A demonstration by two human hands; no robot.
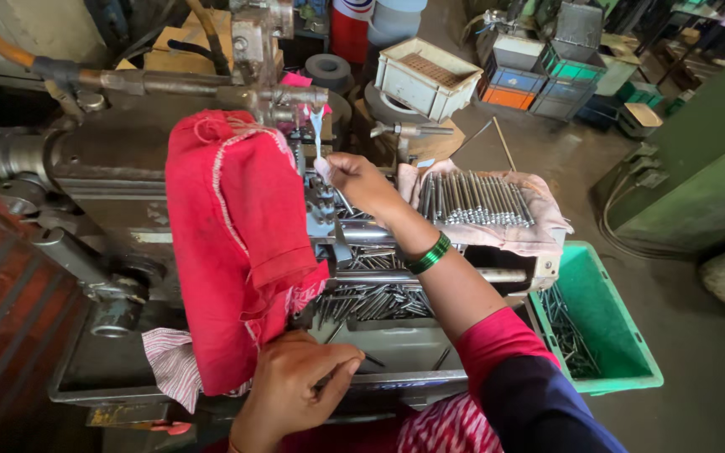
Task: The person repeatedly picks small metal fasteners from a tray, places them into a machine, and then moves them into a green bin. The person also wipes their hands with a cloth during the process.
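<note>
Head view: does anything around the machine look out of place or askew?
A red cloth is draped over the machine, hiding part of it, beside the right hand. Loose metal rods lie jumbled in the tray below, unlike the neat row of rods on the cloth.

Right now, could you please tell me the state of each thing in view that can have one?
Right hand: raised at the machine, pinching a thin metal piece.
Left hand: closed, at the tray's front edge.
Red cloth: draped over the machine.
Metal rods: laid side by side on a pale cloth.
Green crate: open, rods along its left side.
White crate: open, on the floor.
</note>
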